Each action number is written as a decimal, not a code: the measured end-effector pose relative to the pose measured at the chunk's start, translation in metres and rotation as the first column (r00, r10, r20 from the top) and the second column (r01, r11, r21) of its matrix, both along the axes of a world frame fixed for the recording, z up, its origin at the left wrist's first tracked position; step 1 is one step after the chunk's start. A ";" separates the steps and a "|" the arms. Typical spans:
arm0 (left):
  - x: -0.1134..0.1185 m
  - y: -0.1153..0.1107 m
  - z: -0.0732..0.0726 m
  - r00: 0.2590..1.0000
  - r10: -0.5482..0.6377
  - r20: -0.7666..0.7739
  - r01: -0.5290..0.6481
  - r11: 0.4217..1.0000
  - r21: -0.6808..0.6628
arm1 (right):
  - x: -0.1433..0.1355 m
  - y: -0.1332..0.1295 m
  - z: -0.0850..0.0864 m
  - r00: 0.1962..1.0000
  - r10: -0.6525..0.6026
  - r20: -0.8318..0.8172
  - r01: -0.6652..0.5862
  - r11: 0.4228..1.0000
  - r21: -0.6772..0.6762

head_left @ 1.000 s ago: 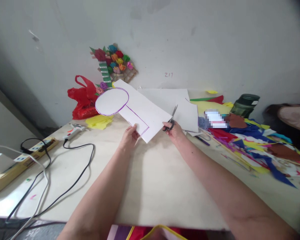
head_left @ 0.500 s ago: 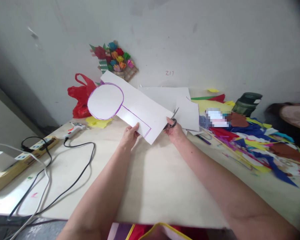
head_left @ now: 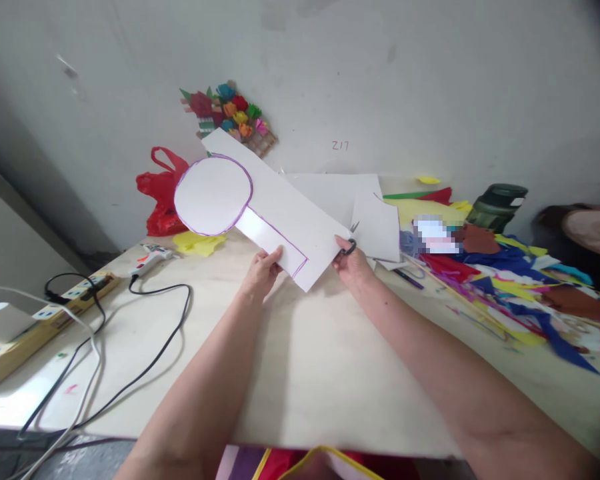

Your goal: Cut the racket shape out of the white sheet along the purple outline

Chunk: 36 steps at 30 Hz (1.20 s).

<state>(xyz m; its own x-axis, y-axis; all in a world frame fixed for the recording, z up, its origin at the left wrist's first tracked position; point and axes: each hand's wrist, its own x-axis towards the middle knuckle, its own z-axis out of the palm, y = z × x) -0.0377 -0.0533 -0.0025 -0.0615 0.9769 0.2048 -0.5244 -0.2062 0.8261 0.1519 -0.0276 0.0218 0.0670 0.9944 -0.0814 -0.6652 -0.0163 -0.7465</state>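
A white sheet (head_left: 293, 220) is held up above the table, slanting down to the right. Purple lines on it outline a round shape (head_left: 213, 195) at the left and a long strip leading to its lower corner. My left hand (head_left: 265, 270) pinches the sheet's lower edge, thumb on top. At the sheet's right end, my right hand (head_left: 351, 260) has its fingers closed round the black handles of a pair of scissors (head_left: 349, 247), whose blade tips point up, and it also touches the sheet's edge.
Paper flowers (head_left: 237, 110) and a red plastic bag (head_left: 165, 193) are at the back left. A power strip (head_left: 55, 313) and cables lie left. White sheets (head_left: 380, 227), a dark green bottle (head_left: 495, 207) and colourful scraps (head_left: 520, 287) are on the right.
The sheet has tilted and risen slightly at its upper left, covering more of the paper flowers. Both hands have shifted a little to the right, and the scissor blades show less.
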 end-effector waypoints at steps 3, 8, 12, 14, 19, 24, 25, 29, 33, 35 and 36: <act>0.000 0.000 0.000 1.000 -0.007 0.003 0.007 1.000 0.002 | 0.000 0.001 -0.002 1.000 0.011 0.008 -0.011 1.000 -0.007; -0.001 -0.001 0.000 1.000 -0.007 0.001 0.007 1.000 -0.009 | -0.001 0.001 -0.004 1.000 0.015 0.028 -0.014 0.999 -0.048; -0.001 -0.001 0.000 1.000 -0.019 -0.002 0.019 1.000 -0.014 | -0.002 0.000 -0.003 0.999 0.007 0.032 -0.004 0.995 -0.097; -0.001 -0.001 0.000 1.000 -0.019 0.007 0.019 1.000 -0.012 | -0.002 -0.001 -0.003 0.999 0.014 0.033 -0.010 0.994 -0.111; -0.001 -0.002 0.001 0.999 -0.017 0.033 0.017 1.000 -0.018 | -0.003 -0.003 -0.004 0.999 0.023 0.033 -0.019 0.993 -0.113; 0.000 -0.002 0.001 0.998 0.017 0.058 -0.013 0.998 -0.065 | -0.003 -0.002 -0.005 0.999 0.008 0.046 -0.003 0.993 -0.117; 0.001 -0.002 0.002 0.998 0.019 0.063 -0.014 0.997 -0.076 | -0.003 -0.001 -0.005 0.999 0.001 0.050 0.006 0.992 -0.129; 0.002 -0.003 0.002 0.999 -0.040 0.021 0.042 0.995 -0.087 | -0.003 0.001 -0.007 0.997 -0.054 0.062 0.063 0.986 -0.152; 0.003 -0.004 -0.001 0.991 -0.095 -0.089 0.086 0.992 -0.097 | -0.004 0.001 -0.009 0.993 -0.072 0.096 0.083 0.990 -0.112; 0.001 -0.002 -0.002 0.993 -0.063 -0.102 0.055 0.995 -0.080 | -0.006 -0.001 -0.008 0.991 -0.049 0.123 0.058 0.996 -0.075; 0.000 -0.001 -0.002 0.995 -0.037 -0.096 0.031 0.998 -0.062 | -0.006 -0.002 -0.008 0.990 -0.030 0.140 0.038 0.998 -0.056</act>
<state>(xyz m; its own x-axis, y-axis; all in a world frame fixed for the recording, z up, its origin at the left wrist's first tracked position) -0.0376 -0.0543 -0.0050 -0.0111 0.9888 0.1487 -0.4470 -0.1379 0.8838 0.1455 -0.0294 0.0142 0.1156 0.9852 -0.1268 -0.5556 -0.0417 -0.8304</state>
